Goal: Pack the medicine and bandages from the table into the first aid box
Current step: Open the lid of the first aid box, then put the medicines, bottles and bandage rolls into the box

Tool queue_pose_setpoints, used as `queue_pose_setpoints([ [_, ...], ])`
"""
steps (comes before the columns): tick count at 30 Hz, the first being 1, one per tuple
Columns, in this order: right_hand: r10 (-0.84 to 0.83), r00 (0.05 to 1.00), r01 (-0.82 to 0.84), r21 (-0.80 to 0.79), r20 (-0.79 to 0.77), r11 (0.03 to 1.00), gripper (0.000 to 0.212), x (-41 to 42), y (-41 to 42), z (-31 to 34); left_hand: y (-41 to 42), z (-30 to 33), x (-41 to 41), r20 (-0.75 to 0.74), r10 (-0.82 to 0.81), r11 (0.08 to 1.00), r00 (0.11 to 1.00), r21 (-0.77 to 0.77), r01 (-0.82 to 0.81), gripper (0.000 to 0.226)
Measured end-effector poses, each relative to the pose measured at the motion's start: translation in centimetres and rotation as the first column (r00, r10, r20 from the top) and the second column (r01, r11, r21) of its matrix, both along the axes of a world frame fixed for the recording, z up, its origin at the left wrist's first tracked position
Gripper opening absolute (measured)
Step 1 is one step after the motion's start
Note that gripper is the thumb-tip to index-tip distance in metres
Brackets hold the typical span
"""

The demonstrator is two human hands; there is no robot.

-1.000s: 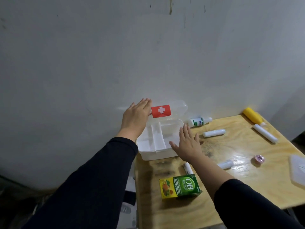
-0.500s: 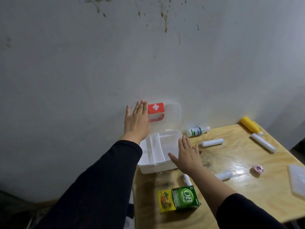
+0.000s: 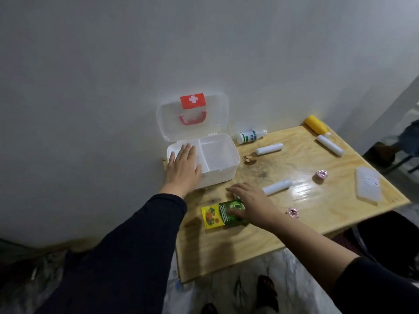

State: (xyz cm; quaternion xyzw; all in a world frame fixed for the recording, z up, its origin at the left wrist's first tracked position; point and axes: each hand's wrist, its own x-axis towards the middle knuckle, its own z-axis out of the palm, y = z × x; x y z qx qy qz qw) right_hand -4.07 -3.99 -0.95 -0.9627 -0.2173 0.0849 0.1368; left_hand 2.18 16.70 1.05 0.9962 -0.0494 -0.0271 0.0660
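The white first aid box (image 3: pixel 223 168) stands open at the table's back left, its clear lid (image 3: pixel 215 118) with a red cross leaning on the wall. My left hand (image 3: pixel 182 169) lies flat over the box's left front corner, fingers spread. My right hand (image 3: pixel 249 203) rests on the green and yellow medicine carton (image 3: pixel 215 217) lying in front of the box, fingers over its right end; a white roll is partly hidden beneath it. White bandage rolls (image 3: pixel 277 186) (image 3: pixel 269 148) (image 3: pixel 330 145) lie on the wood. A green-labelled bottle (image 3: pixel 249 136) and a yellow bottle (image 3: pixel 315 124) lie near the wall.
Two small pink tape rolls (image 3: pixel 320 176) (image 3: pixel 293 212) lie on the wooden table (image 3: pixel 306 200). A white plastic tray (image 3: pixel 368 188) sits near the right edge. The wall runs close behind the box. The floor shows below the table's front edge.
My left hand came down from the lid to the box's front left corner. My right hand moved back from the box onto the green carton. The lid now stands fully open.
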Motion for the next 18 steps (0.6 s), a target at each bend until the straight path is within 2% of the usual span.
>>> queue_pose_setpoints([
  [2, 0.033, 0.999, -0.035, -0.089, -0.028, 0.995, 0.076, -0.7, -0.5, -0.9, 0.2, -1.2, -0.4, -0.108, 0.005, 1.0, 0.994, -0.013, -0.007, 0.061],
  [5, 0.043, 0.998, -0.048, -0.166, -0.034, 0.985, 0.081, -1.3, -0.8, -1.6, 0.4, -2.0, -0.8, -0.149, 0.0, 1.0, 0.989, -0.017, -0.003, 0.06],
  [12, 0.025, 0.999, -0.024, -0.046, 0.028, 0.999, 0.072, -1.2, -1.7, 1.5, 0.7, -2.1, -1.0, -0.158, -0.015, 1.0, 0.987, 0.006, 0.016, 0.059],
  [18, -0.142, 0.978, 0.139, 0.03, 0.153, 0.99, 0.071, 2.4, -3.5, 7.3, 0.6, -2.3, -1.5, -0.134, -0.01, 1.0, 0.991, 0.01, 0.012, 0.06],
])
